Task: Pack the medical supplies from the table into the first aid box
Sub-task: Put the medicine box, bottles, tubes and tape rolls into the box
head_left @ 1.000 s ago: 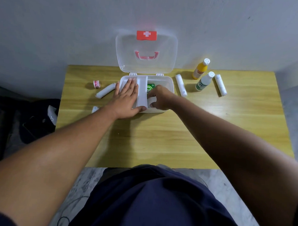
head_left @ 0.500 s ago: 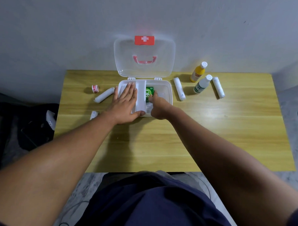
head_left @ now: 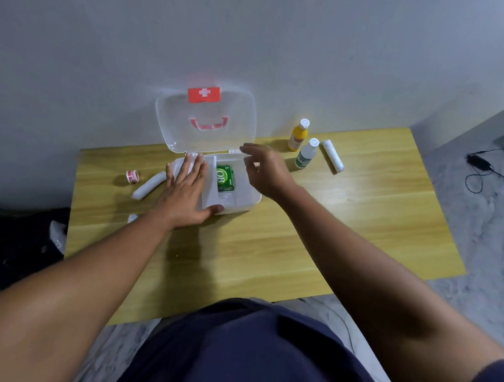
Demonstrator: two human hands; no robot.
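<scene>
Fingers of the left hand (head_left: 187,193) lie flat and spread over the left half of the first aid box (head_left: 246,200), thumb hooked at its front edge beside a white divider tray (head_left: 209,183), pinning the box to the tabletop (head_left: 300,236). The right hand (head_left: 264,169) hovers above the box's right rim with fingers loosely parted and slightly curled, gripping nothing; it is motion-blurred.

One green packet (head_left: 225,178) already lies inside the box, just right of the divider. The clear lid (head_left: 206,119) stands open against the wall.

Left to pack, as far as I can count: two bottles standing upright to the right of the box, one yellow bottle (head_left: 298,135) and one white bottle with a green label (head_left: 306,154); two white rolls, probably bandage, one bandage roll (head_left: 332,156) right of the bottles and one second roll (head_left: 147,186) just beside the left hand; one small tape roll (head_left: 132,176) at far left. A small white item (head_left: 132,218) peeks out by the left wrist; what it is I cannot tell.

The bottles look like light, stiff plastic with smooth sides, likely a bit slippery and easy to tip; best gripped round the body below the cap. The rolls should be soft and light, safe to squeeze mid-length. The tape suits a pinch across its rim.
</scene>
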